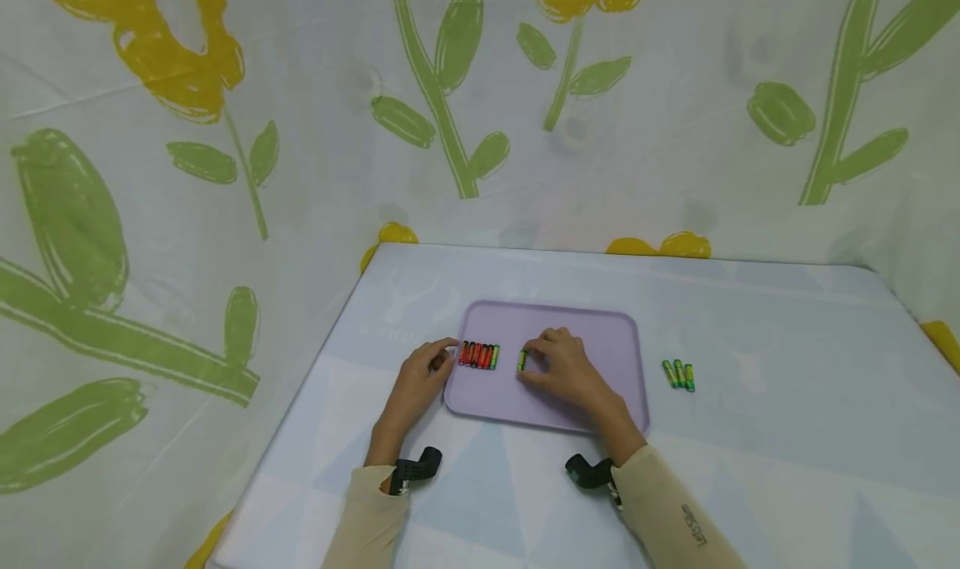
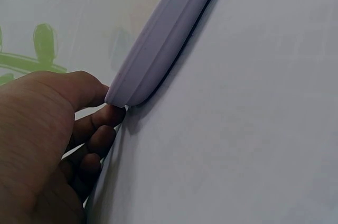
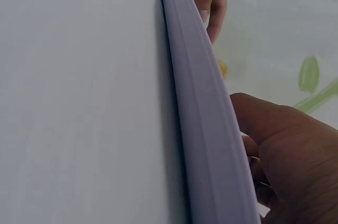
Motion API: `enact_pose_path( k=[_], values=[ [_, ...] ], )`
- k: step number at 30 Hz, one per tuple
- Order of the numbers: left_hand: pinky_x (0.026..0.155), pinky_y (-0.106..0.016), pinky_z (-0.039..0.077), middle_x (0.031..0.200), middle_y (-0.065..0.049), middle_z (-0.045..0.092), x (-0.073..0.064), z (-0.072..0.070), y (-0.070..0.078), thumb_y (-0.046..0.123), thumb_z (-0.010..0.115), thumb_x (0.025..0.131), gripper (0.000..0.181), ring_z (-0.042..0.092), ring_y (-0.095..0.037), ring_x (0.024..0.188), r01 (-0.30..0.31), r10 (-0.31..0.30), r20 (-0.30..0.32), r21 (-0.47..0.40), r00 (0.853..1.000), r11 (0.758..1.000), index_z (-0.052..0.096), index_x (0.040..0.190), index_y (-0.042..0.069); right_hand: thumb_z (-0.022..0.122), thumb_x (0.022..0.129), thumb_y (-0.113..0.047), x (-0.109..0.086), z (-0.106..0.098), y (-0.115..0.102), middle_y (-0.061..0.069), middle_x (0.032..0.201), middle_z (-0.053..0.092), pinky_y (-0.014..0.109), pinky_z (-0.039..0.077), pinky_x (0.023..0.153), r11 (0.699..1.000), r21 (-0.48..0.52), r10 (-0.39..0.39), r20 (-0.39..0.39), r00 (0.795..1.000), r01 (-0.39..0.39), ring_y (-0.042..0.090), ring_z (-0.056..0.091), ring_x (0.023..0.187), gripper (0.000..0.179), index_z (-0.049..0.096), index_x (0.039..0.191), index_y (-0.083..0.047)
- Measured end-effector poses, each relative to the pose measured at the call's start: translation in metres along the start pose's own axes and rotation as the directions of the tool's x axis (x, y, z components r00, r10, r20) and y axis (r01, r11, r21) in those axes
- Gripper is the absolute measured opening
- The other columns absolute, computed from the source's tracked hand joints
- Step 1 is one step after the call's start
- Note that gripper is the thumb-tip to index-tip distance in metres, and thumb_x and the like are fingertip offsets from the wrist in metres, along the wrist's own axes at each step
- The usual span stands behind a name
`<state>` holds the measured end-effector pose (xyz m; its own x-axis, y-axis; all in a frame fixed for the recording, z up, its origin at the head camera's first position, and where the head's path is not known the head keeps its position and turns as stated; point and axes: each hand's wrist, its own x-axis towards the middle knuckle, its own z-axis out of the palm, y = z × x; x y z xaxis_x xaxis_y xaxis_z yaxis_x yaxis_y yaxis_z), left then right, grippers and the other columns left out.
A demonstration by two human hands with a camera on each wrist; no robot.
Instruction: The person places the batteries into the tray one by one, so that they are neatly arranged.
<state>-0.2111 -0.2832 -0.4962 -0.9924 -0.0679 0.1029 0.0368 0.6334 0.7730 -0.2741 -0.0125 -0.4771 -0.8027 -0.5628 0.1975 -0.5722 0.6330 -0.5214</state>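
My right hand [image 1: 564, 367] pinches a small green battery [image 1: 522, 361] between thumb and fingers, holding it upright in the head view over the middle of the lilac tray [image 1: 600, 327]. To its left, several red batteries [image 1: 476, 355] lie side by side in a row on the tray, with a green battery [image 1: 494, 357] at the row's right end. Beside the tray's left rim is my left hand [image 1: 422, 379], loosely bent, its fingertips close to the row. The left wrist view shows its thumb [image 2: 87, 89] and fingers right at the tray's corner.
Three green batteries [image 1: 678, 375] lie on the pale patterned table [image 1: 787, 402], to the right of the tray. A curtain [image 1: 675, 161] printed with flowers and leaves hangs behind the table and along its left side. Dark cameras [image 1: 420, 466] are strapped to both wrists.
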Motion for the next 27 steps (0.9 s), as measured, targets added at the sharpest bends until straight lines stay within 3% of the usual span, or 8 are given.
enact_pose_path(
  k=[27],
  values=[
    [0.078,-0.035,0.047,0.096,0.005,0.06,-0.001,-0.002,0.002,0.019,0.061,0.102,0.032,0.054,-0.013,0.088,-0.012,0.012,0.004,0.009,1.0,1.0,0.064,0.133,0.021,0.085,0.081,-0.033,0.018,0.017,-0.019,-0.004,0.094,0.056,0.042,0.035,0.084,0.999,0.041,0.01,0.006,1.0,-0.01,0.02,0.048,0.096,0.041,0.073,0.113,-0.01]
  ],
)
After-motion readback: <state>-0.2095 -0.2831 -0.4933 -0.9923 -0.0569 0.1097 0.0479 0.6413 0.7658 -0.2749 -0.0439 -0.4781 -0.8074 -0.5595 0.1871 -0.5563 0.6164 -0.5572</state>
